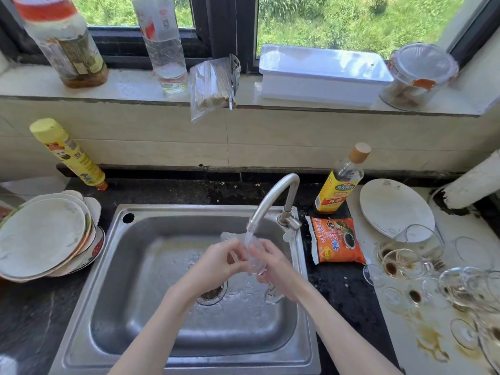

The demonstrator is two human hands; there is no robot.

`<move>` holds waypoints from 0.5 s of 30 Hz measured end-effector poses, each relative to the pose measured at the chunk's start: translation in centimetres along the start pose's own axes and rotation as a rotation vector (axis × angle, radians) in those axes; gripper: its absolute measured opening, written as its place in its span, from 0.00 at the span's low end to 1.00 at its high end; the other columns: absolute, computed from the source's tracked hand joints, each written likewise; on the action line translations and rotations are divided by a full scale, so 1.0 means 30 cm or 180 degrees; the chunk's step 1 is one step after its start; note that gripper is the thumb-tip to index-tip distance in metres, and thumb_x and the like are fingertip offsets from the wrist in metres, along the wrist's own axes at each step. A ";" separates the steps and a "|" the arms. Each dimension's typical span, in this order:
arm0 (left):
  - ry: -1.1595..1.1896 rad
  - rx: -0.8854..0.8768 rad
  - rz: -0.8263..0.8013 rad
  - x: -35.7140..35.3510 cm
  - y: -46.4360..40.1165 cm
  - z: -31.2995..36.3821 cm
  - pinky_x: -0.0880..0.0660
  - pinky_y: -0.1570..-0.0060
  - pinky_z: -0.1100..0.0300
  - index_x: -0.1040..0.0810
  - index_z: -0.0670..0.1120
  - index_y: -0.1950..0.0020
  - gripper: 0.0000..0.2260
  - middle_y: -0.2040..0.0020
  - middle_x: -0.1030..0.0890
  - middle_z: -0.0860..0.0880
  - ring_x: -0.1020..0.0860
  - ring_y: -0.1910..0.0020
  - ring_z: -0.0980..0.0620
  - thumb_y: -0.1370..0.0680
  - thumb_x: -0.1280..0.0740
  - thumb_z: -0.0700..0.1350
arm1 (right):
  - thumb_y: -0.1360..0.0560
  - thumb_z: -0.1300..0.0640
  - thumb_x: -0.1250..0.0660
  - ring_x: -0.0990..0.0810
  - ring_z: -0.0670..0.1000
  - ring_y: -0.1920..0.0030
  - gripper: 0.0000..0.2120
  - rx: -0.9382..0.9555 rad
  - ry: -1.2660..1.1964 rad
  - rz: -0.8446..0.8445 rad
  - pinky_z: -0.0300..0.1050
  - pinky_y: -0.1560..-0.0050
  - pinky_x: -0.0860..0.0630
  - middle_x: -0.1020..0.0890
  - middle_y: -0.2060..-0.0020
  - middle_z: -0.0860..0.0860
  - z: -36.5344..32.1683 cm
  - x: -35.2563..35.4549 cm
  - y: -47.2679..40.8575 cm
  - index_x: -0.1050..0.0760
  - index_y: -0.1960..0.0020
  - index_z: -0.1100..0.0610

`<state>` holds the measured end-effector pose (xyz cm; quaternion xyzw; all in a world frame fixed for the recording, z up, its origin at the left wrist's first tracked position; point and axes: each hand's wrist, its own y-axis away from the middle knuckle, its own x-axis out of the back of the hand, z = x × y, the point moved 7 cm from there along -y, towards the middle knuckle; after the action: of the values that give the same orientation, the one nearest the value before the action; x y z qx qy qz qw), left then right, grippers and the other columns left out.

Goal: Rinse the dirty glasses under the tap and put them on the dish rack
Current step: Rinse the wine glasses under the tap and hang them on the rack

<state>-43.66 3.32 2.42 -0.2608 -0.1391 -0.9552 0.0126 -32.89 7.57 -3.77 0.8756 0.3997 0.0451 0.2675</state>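
Now I see left hand (216, 262) and right hand (273, 269) gripping a glass (255, 262) under the tap (273, 196), over the sink (167, 353).

My two bare arms and hands

No sleeves reach my forearms; left hand (216, 262) and right hand (273, 269) wear no gloves, rings or watch.

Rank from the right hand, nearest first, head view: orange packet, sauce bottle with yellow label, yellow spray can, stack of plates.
From the right hand:
1. Orange packet, just right of the sink.
2. Sauce bottle, behind the packet.
3. Stack of plates, left counter.
4. Yellow spray can, far left, against the wall.
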 end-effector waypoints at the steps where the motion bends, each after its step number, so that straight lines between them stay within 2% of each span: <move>1: -0.0098 -0.0021 -0.0280 -0.007 0.001 -0.003 0.31 0.63 0.70 0.23 0.52 0.59 0.05 0.61 0.21 0.56 0.27 0.66 0.62 0.28 0.28 0.44 | 0.27 0.35 0.39 0.27 0.45 0.69 0.23 -0.0054 -0.0049 -0.0006 0.36 0.69 0.34 0.22 0.63 0.49 0.000 0.003 0.002 0.28 0.45 0.52; 2: -0.0194 -0.0035 -0.0559 -0.014 0.002 -0.003 0.30 0.60 0.71 0.22 0.53 0.58 0.04 0.59 0.20 0.58 0.25 0.63 0.61 0.27 0.28 0.45 | 0.24 0.35 0.44 0.28 0.45 0.72 0.22 -0.0132 -0.0058 -0.0035 0.36 0.72 0.35 0.22 0.69 0.48 0.001 0.001 0.005 0.26 0.50 0.52; 3: -0.0232 -0.0046 -0.0741 -0.017 0.004 -0.003 0.30 0.58 0.72 0.20 0.54 0.58 0.03 0.60 0.19 0.60 0.25 0.61 0.61 0.27 0.28 0.45 | 0.22 0.35 0.50 0.29 0.45 0.75 0.25 -0.0203 -0.0041 -0.0033 0.35 0.73 0.36 0.24 0.73 0.48 0.002 0.001 0.003 0.23 0.55 0.53; 5: -0.0162 -0.0025 -0.0666 -0.007 -0.001 0.000 0.32 0.60 0.73 0.18 0.52 0.62 0.04 0.66 0.20 0.60 0.25 0.64 0.62 0.29 0.27 0.43 | 0.23 0.33 0.55 0.31 0.45 0.74 0.32 -0.0264 -0.0050 -0.0038 0.38 0.70 0.38 0.25 0.74 0.49 0.015 -0.008 -0.007 0.21 0.59 0.53; 6: -0.0102 0.0027 -0.0476 0.002 -0.007 0.000 0.33 0.63 0.72 0.19 0.51 0.65 0.06 0.69 0.21 0.60 0.27 0.67 0.63 0.30 0.26 0.42 | 0.24 0.31 0.55 0.30 0.46 0.71 0.33 -0.0231 -0.0082 -0.0051 0.39 0.68 0.37 0.24 0.71 0.51 0.016 -0.019 -0.014 0.20 0.55 0.54; 8: -0.0009 0.0139 -0.0040 0.014 -0.018 -0.012 0.34 0.67 0.69 0.23 0.51 0.69 0.10 0.73 0.23 0.60 0.29 0.72 0.63 0.32 0.25 0.40 | 0.28 0.28 0.50 0.28 0.47 0.65 0.33 0.0005 -0.0090 -0.0063 0.44 0.66 0.30 0.22 0.60 0.52 0.014 -0.036 -0.031 0.24 0.42 0.53; 10: -0.0031 0.0170 0.0187 0.019 -0.019 -0.020 0.35 0.69 0.68 0.27 0.51 0.68 0.12 0.73 0.25 0.58 0.30 0.73 0.63 0.30 0.27 0.40 | 0.29 0.29 0.44 0.27 0.44 0.65 0.32 0.0152 0.0016 0.0072 0.42 0.67 0.28 0.22 0.56 0.50 0.002 -0.039 -0.038 0.28 0.38 0.52; 12: -0.0088 0.0081 -0.0098 0.009 -0.017 -0.009 0.33 0.68 0.69 0.26 0.52 0.65 0.10 0.69 0.24 0.57 0.29 0.72 0.64 0.28 0.28 0.40 | 0.24 0.34 0.45 0.28 0.43 0.71 0.24 0.0008 -0.0066 0.0248 0.37 0.72 0.32 0.23 0.62 0.49 0.001 -0.028 -0.040 0.26 0.45 0.53; 13: -0.0106 0.0042 -0.0425 -0.004 -0.014 -0.005 0.32 0.66 0.70 0.24 0.53 0.62 0.08 0.66 0.22 0.58 0.28 0.69 0.65 0.28 0.29 0.41 | 0.22 0.36 0.48 0.29 0.44 0.73 0.24 -0.0119 -0.0135 0.0253 0.36 0.74 0.34 0.23 0.66 0.50 0.002 -0.028 -0.036 0.24 0.50 0.53; 15: -0.0148 0.0043 -0.1119 -0.033 0.004 -0.005 0.28 0.59 0.68 0.18 0.58 0.57 0.08 0.59 0.18 0.59 0.25 0.63 0.64 0.27 0.29 0.43 | 0.23 0.32 0.52 0.31 0.49 0.74 0.30 -0.0327 -0.0157 0.0054 0.36 0.76 0.37 0.22 0.69 0.57 0.008 -0.037 -0.030 0.21 0.57 0.52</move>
<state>-42.88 3.11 1.83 -0.2545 -0.1892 -0.9354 -0.1562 -34.16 7.15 -4.27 0.8649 0.3828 0.0462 0.3215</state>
